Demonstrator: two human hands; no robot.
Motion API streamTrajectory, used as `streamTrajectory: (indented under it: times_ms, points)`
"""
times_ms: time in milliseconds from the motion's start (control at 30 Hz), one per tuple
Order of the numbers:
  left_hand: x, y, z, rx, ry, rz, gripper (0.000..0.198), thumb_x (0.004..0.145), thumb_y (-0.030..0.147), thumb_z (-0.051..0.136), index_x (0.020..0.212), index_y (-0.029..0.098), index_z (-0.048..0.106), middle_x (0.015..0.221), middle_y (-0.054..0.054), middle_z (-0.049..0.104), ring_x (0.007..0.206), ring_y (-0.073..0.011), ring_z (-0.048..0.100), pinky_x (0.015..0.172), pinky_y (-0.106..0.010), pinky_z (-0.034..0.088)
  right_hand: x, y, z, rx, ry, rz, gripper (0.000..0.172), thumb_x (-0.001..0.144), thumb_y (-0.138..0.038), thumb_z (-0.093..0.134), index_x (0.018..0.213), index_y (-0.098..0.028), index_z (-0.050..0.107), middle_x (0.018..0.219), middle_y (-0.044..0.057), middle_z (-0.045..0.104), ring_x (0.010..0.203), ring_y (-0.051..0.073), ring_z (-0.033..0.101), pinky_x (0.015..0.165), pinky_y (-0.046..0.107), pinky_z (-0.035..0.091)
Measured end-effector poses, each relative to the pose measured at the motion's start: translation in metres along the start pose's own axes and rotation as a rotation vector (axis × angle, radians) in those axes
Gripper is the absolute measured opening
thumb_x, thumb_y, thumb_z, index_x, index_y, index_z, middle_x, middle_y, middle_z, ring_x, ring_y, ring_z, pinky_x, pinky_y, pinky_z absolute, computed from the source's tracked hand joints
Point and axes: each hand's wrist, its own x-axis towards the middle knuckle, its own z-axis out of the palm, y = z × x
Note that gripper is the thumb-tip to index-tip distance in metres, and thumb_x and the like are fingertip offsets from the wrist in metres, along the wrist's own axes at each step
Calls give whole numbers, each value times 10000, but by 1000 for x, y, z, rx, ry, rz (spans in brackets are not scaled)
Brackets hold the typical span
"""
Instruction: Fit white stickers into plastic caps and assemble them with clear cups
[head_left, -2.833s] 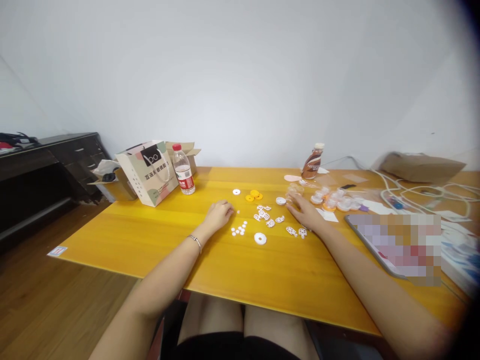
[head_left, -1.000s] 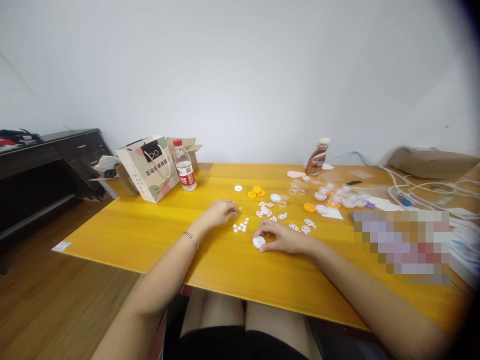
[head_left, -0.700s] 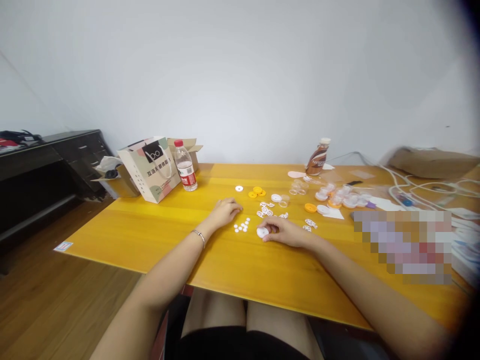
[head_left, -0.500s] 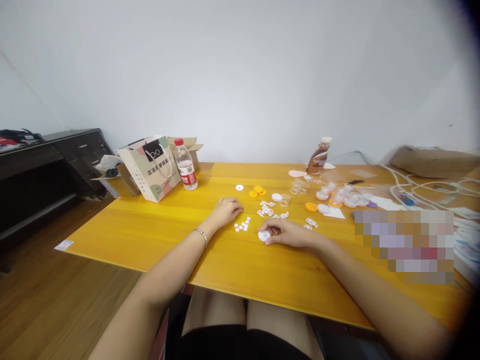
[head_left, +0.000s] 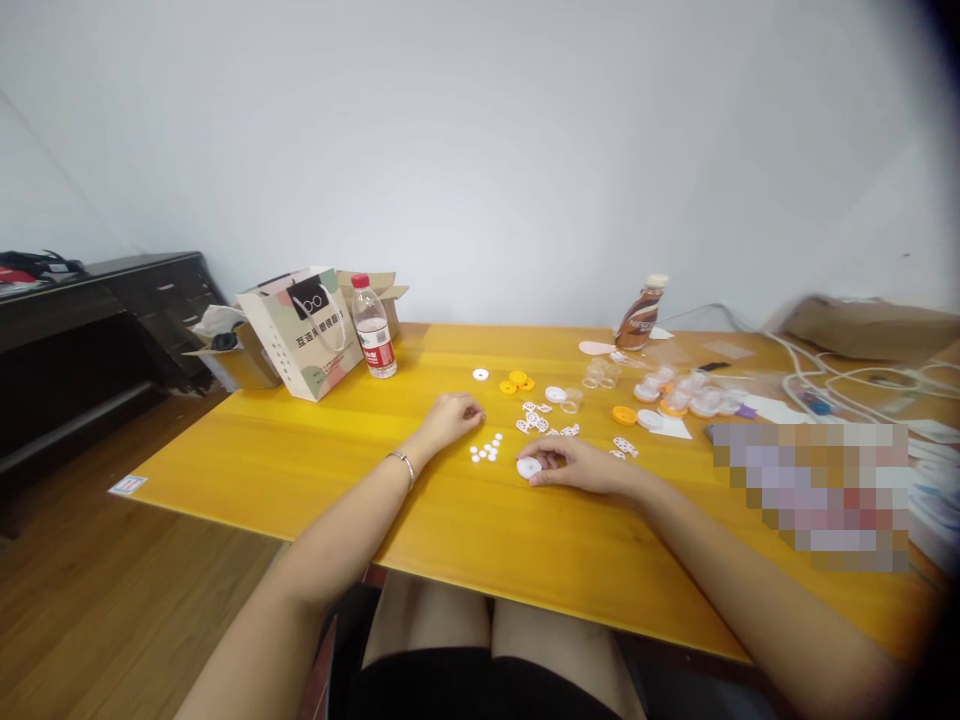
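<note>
My right hand [head_left: 564,464] has its thumb and fingers around the edge of a round white disc [head_left: 529,468] over the yellow table [head_left: 300,460]. To its left, my left hand [head_left: 454,415] has its fingers curled in toward the thumb; whatever they may pinch is too small to make out. Several small white discs [head_left: 486,449] lie between the two hands. Just beyond them are white openwork pieces [head_left: 534,420]. Farther back sit yellow rings [head_left: 516,381], a white ring [head_left: 480,375] and another white disc [head_left: 555,394].
At the back left stand a paper bag [head_left: 304,335], a water bottle [head_left: 373,335] and cardboard boxes. A brown drink bottle [head_left: 641,315] stands at the back right, behind clear-topped round parts [head_left: 690,392]. White cables [head_left: 795,365] and a blurred-out patch are farther right.
The fingers of my left hand have curled in from a flatter pose on the table. My right hand stays at the white disc with hardly any movement.
</note>
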Motion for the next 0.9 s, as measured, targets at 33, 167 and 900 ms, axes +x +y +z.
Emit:
streamTrajectory:
  times_ms: [33,167,900]
  points:
    - [0,-2,0,-13,5,-8,172,790,273,508,788,162,639,789,-36,642,711,-128,569,673,-226,420,0,0,0,3,4,0,396,659,-459,625,966,-208,627,730,1,529,669,141,476,611,263,377]
    - [-2,-5,-4,-52,33,-31,165,791,267,502,778,149,617,778,-36,643,699,-128,565,669,-229,428,-1,0,-1,11,1,-6,377,671,-428,623,975,-205,624,742,2,528,673,141,474,614,263,375]
    - [-22,57,10,-3,-75,270,186,846,318,458,853,188,592,814,-20,607,795,-152,548,783,-293,361,10,11,9,-79,74,-160,199,763,-364,540,773,-167,567,590,-46,392,545,90,365,511,217,286]
